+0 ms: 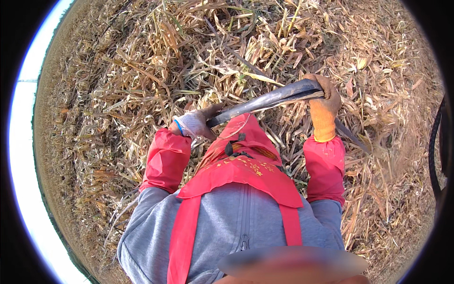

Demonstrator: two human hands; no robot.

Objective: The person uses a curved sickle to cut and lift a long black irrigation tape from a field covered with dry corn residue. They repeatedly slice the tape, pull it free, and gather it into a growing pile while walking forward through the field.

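A folded bundle of black plastic strip, possibly drip irrigation tape (266,99), stretches between my two hands in front of my red apron (244,177). My left hand (198,121), in a soiled white knit glove, grips its lower end between thumb and fingers. At the upper end, my right hand (324,103) in an orange knit glove with brown-stained fingers closes around the bend. Dry leaf fibres lie along the bundle near the right hand. A flat dark strip (244,60) runs across the ground beyond the bundle, and another length (351,136) shows below my right wrist.
Dry, chopped crop residue (142,81), apparently maize stalks and leaves, covers the ground all around. A black curved object (433,149), partly cut off, stands at the right edge. The field reaches a distant green line at far left.
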